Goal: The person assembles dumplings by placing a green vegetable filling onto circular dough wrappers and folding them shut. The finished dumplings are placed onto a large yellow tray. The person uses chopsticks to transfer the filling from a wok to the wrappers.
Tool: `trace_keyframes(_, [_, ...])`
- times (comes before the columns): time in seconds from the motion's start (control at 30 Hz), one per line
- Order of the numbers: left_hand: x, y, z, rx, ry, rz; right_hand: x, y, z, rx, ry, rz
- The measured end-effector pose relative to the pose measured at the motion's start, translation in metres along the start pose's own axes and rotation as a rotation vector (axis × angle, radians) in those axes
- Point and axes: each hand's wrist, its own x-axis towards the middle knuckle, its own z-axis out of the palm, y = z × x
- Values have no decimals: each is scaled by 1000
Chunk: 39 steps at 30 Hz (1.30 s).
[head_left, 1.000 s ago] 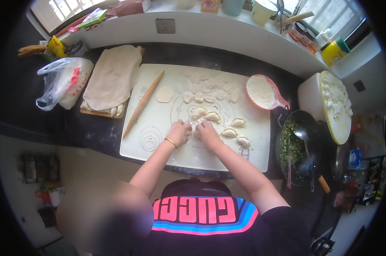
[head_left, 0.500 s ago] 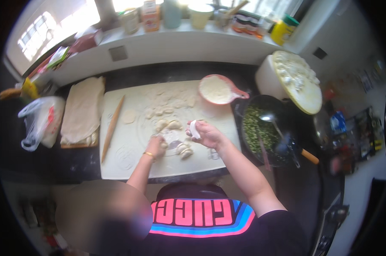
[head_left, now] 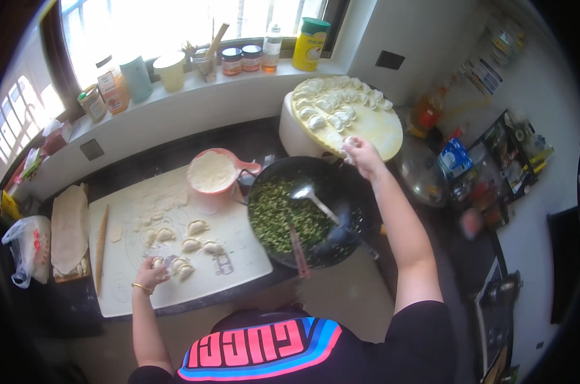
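Note:
My right hand (head_left: 365,157) is at the near rim of a round pale-yellow tray (head_left: 384,133), its fingers closed on a white floured dumpling (head_left: 349,148). On that tray, rows of pleated dumplings (head_left: 334,96) cover the far and left part. My left hand (head_left: 151,272) rests low over the white kneading mat (head_left: 251,261), fingers curled round a pale dumpling that they partly hide. Close to it lie a folded dumpling (head_left: 183,269) and several others, among them one dumpling (head_left: 197,227) farther off. Small dough pieces and loose flour are spread beyond them.
A black wok (head_left: 270,168) of chopped green filling, with a metal spoon (head_left: 315,201) and chopsticks (head_left: 297,253), stands between mat and tray. A pink flour scoop (head_left: 206,184) sits on the mat. At left are a rolling pin (head_left: 101,249), cloth-covered board (head_left: 69,224) and plastic bag (head_left: 30,246).
The view has swung to the right. My right hand has carried the dumpling from above the mat over to the tray. My left hand remains at the mat's dumplings.

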Motion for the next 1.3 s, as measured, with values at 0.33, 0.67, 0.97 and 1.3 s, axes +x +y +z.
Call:
trace_keyframes(0.33, [-71, 73, 170, -105, -68, 152, 186, 18, -89, -798, 412, -256])
trace_keyframes(0.67, [-73, 146, 285, 97, -184, 296, 216, -2, -92, -859, 226, -382])
trace_keyframes(0.97, [-17, 244, 455, 376, -569, 696, 55, -43, -52, 7, -822, 32])
trace_keyframes(1.3, [16, 259, 553, 577, -348, 989, 72, -10, -104, 96, -561, -25])
